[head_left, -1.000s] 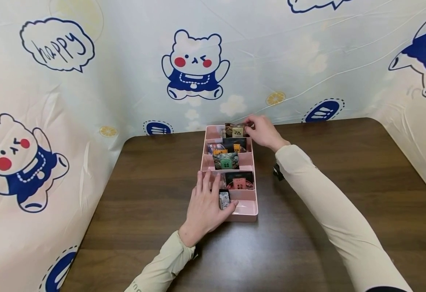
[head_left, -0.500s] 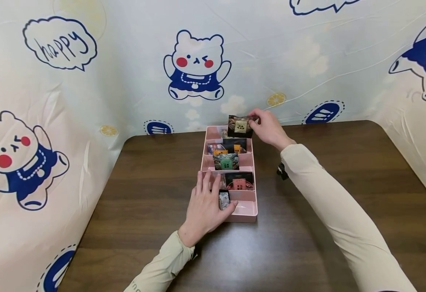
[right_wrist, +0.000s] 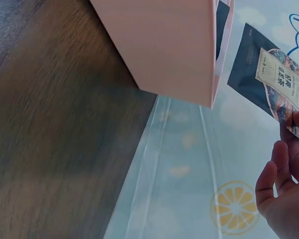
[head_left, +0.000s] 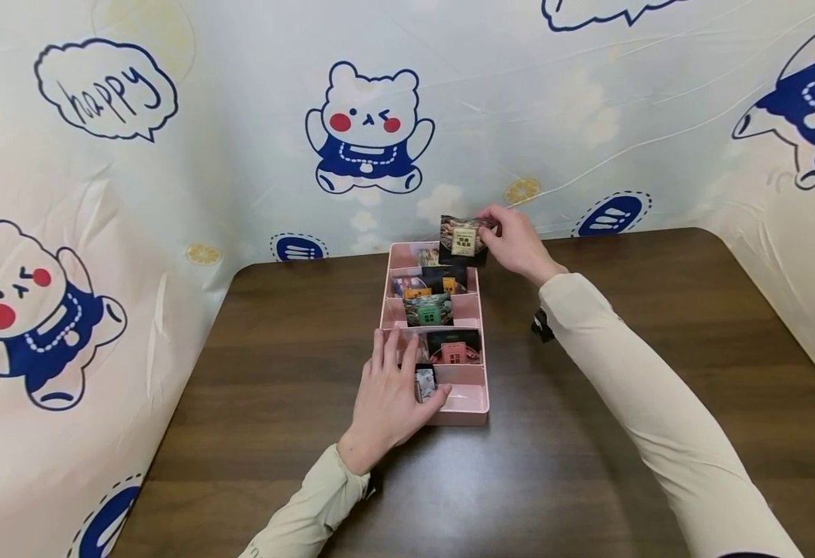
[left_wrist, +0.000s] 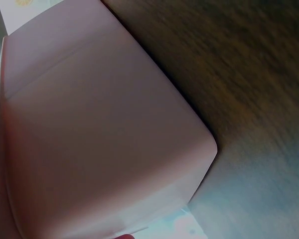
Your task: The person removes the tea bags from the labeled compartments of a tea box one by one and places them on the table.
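My right hand (head_left: 519, 246) pinches a dark tea bag sachet (head_left: 454, 256) with a cream label by its right edge, above the far compartment of a pink divided box (head_left: 468, 399). The right wrist view shows this sachet raised over the rim, thumb and finger on its patterned end. My left hand (head_left: 388, 399) rests with fingers spread across the near left side of the box. Part of a dark-and-grey sachet (head_left: 426, 384) shows beside its thumb. Ahead of it stand a red-labelled sachet (head_left: 454, 349) and a green-labelled sachet (head_left: 429, 310).
Orange-labelled sachets (head_left: 449, 280) fill another compartment, and a pale sachet (head_left: 428, 256) stays in the far one. The box sits on a dark wooden table (head_left: 274, 387). A patterned cloth (head_left: 240, 155) hangs right behind the table's back edge.
My right hand has lifted the cream-labelled sachet up out of the far compartment and slightly to the right. The left hand has stayed on the box.
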Motion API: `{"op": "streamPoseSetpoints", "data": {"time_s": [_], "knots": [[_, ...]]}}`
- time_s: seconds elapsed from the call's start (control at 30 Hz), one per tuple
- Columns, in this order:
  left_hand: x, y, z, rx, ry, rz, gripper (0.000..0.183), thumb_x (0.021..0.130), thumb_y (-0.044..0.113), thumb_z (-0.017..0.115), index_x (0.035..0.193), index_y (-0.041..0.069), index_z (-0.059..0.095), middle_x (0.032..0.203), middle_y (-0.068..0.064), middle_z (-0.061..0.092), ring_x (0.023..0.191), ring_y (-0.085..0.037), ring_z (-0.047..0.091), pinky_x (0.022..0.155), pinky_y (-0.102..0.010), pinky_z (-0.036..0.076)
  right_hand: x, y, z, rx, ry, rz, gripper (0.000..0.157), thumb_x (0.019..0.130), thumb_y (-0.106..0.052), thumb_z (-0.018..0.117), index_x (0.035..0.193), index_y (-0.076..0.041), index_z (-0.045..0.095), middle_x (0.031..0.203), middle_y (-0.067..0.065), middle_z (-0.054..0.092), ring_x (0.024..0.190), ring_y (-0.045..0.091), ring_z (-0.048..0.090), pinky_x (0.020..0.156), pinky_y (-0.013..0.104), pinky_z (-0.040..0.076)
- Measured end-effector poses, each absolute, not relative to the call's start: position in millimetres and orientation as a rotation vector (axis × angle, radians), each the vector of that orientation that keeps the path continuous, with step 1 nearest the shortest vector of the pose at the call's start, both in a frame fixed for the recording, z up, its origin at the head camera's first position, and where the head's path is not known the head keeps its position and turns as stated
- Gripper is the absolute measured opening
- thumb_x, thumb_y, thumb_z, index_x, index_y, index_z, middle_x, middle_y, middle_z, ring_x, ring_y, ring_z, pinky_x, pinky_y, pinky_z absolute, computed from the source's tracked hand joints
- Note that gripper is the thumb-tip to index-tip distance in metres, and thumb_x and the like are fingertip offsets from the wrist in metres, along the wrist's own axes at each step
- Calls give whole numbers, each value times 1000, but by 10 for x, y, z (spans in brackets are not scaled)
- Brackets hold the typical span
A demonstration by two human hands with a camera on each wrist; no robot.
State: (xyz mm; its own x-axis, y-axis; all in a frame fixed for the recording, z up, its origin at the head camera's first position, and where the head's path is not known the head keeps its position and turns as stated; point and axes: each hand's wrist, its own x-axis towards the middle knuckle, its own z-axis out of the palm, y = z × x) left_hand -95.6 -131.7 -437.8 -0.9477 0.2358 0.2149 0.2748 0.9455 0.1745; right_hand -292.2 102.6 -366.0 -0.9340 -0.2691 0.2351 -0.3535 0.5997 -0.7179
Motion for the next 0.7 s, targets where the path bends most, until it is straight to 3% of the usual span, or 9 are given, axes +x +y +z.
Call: {"op": "streamPoseSetpoints", "data": {"time_s": [0.37,0.7], "knots": [[-948,-1325,-4387,-378,-2921,-295,86,82,70,50,144,10,43,153,-20,32,144,-45,22,100,-56,42,-2955,1257,-3797,392,-2742,1352,35,99,-16,45,131,-6,55,116,16,61,92,28,53,77,40,42],[-957,-1317,-4387,-386,-2897,-308,83,82,69,51,142,12,45,152,-20,33,144,-46,24,98,-58,43,-3022,1564,-3942,229,-2766,1374,39,98,-20,42,132,-6,54,115,17,59,94,28,50,80,39,40]]}}
